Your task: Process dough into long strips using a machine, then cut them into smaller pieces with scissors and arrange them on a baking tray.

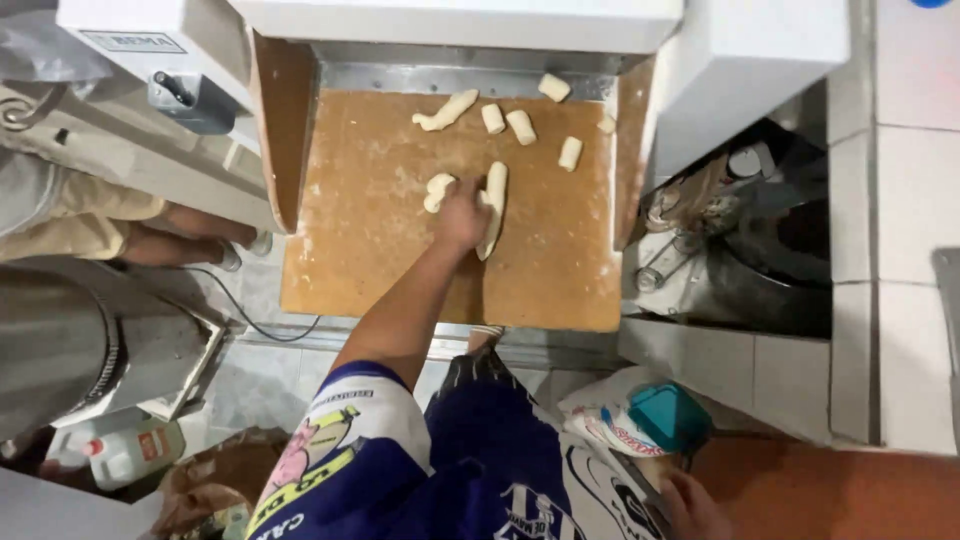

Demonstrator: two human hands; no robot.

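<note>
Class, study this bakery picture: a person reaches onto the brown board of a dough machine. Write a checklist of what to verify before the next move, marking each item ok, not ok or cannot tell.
1. Left hand is touching the long pale rolled dough piece: ok.
2. Firm grip on that piece: cannot tell, the fingers hide it.
3. Short curled dough piece lies apart beside the hand: ok.
4. Other small dough pieces sit separate near the machine's metal opening: ok.
5. Floured brown board has bare room near its front edge: ok.
6. Right hand is free: not ok, it grips a flat dark object.
</note>
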